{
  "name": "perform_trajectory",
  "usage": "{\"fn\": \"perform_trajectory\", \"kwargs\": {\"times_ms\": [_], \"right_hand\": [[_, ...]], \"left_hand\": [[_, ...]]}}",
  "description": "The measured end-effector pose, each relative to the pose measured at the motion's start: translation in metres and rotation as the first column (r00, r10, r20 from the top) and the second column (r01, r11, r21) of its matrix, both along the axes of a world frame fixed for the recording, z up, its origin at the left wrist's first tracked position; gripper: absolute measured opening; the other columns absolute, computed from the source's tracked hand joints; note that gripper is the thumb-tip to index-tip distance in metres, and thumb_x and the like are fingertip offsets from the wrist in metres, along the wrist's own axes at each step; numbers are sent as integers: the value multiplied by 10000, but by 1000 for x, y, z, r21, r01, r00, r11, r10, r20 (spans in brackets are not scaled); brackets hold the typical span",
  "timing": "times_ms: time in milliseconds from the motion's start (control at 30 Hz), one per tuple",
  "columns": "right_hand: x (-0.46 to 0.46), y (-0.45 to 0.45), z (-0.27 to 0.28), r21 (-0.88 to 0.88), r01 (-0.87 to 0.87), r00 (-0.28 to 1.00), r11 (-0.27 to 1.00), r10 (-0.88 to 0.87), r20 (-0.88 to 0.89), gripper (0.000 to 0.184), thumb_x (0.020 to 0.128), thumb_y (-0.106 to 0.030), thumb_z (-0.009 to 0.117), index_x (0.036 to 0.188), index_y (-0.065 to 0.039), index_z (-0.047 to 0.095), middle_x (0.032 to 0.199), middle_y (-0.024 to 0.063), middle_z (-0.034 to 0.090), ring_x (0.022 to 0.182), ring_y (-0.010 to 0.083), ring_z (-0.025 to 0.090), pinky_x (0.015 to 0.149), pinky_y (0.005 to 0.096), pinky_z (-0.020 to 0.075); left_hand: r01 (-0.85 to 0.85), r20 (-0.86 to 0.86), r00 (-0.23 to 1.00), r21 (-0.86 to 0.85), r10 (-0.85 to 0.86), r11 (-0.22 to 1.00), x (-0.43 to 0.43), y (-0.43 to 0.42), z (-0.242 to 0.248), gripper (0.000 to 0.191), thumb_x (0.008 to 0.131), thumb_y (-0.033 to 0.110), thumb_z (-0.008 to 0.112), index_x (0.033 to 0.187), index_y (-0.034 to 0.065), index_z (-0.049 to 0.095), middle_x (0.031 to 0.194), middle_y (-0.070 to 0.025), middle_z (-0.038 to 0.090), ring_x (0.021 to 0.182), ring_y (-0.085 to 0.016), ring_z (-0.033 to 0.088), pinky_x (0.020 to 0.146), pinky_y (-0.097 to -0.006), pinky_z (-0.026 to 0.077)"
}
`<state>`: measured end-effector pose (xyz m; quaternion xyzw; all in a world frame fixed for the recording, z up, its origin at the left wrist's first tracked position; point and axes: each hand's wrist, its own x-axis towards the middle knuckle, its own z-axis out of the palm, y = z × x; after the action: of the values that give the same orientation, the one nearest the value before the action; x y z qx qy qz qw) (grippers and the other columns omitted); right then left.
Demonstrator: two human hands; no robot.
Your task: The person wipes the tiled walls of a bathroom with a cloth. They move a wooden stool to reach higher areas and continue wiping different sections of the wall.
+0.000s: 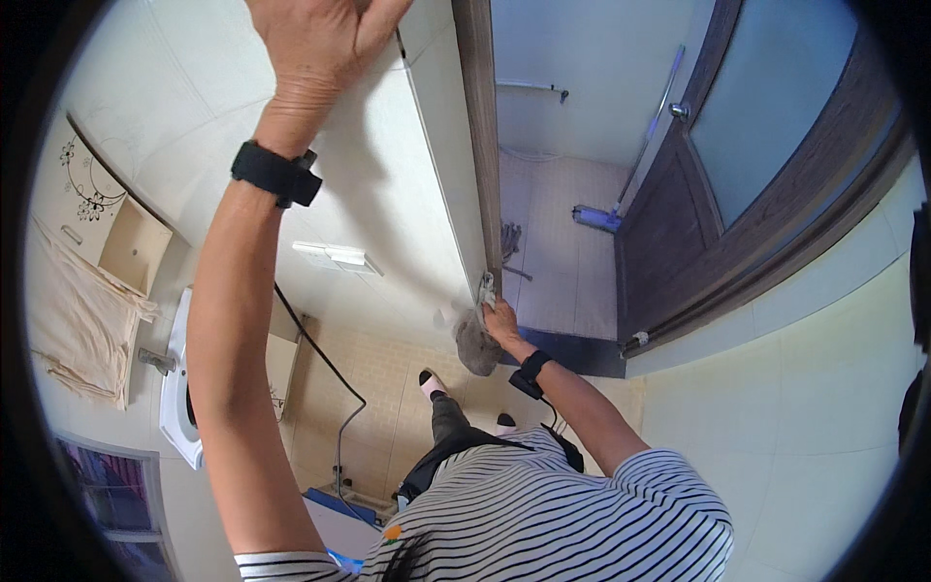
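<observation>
High at the top edge, my left hand (320, 40) is raised by the white tiled wall (407, 189), its thumb spread and its other fingers cut off by the picture's rim. I cannot tell whether its palm touches the tiles. My right hand (500, 321) reaches down to the wooden door frame (480, 131) and grips a grey-brown cloth (478, 345). The cloth's bulk hangs below the fingers, and a paler bunched part sits above them against the frame's edge. Each wrist wears a black strap.
Beyond the doorway, a flat mop (600, 217) leans near the brown door (669, 240) with a frosted pane. A wall switch plate (337, 257) is on the left. There, a washbasin (177, 378), a cabinet (138, 247) and a black cable (342, 382) also show.
</observation>
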<state>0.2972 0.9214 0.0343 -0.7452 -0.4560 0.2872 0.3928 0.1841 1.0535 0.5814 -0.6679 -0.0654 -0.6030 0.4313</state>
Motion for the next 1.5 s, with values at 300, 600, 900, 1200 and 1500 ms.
{"fn": "perform_trajectory", "kwargs": {"times_ms": [300, 600, 900, 1200, 1500], "right_hand": [[29, 26, 235, 607, -104, 995, 788, 86, 58, 350, 848, -80, 616, 1160, 70, 568, 1062, 305, 625, 1015, 499, 600, 869, 499, 482], [-9, -40, 438, 923, 78, 694, 376, 645, -321, 342, 1020, -202, 542, 1275, 24, 566, 1177, 86, 639, 1058, 175, 612, 927, 310, 491], [-17, -21, 439, 864, -403, 915, 301, 121, 385, 648, 1030, -381, 499, 1531, -7, 328, 1557, 200, 282, 1429, 361, 282, 1176, 505, 220], [-11, 48, 375, 804, -321, 906, 500, -85, 415, 832, 949, -258, 607, 1569, 46, 143, 1600, 275, 169, 1453, 454, 200, 1182, 583, 155], [-9, 63, 361, 850, -272, 921, 450, -135, 366, 855, 928, -333, 589, 1555, 75, 177, 1581, 279, 248, 1444, 431, 247, 1185, 560, 184]], "left_hand": [[-161, -96, 986, -263, 140, 951, -11, -34, -8, 484, 981, 354, 508, 1411, 133, 525, 1586, -196, 314, 1475, -376, 263, 1201, -603, 193], [285, 7, 866, -827, -499, 484, -28, -149, -92, 947, 894, 574, 662, 1567, 65, 231, 1557, -325, 205, 1441, -474, 294, 1157, -542, 354], [239, 51, 961, -653, -273, 719, -101, -115, -24, 538, 782, -39, 703, 1293, 79, 582, 1337, -185, 542, 1199, -356, 597, 974, -437, 537], [-222, 412, 841, -326, 349, 919, -240, 43, 141, 480, 883, 82, 672, 1344, 106, 538, 1397, -181, 450, 1232, -389, 526, 1006, -471, 501], [40, 386, 920, -279, 74, 959, -193, 67, 130, 421, 962, 338, 602, 1198, -10, 611, 1257, -270, 520, 1087, -450, 562, 926, -499, 481]]}}
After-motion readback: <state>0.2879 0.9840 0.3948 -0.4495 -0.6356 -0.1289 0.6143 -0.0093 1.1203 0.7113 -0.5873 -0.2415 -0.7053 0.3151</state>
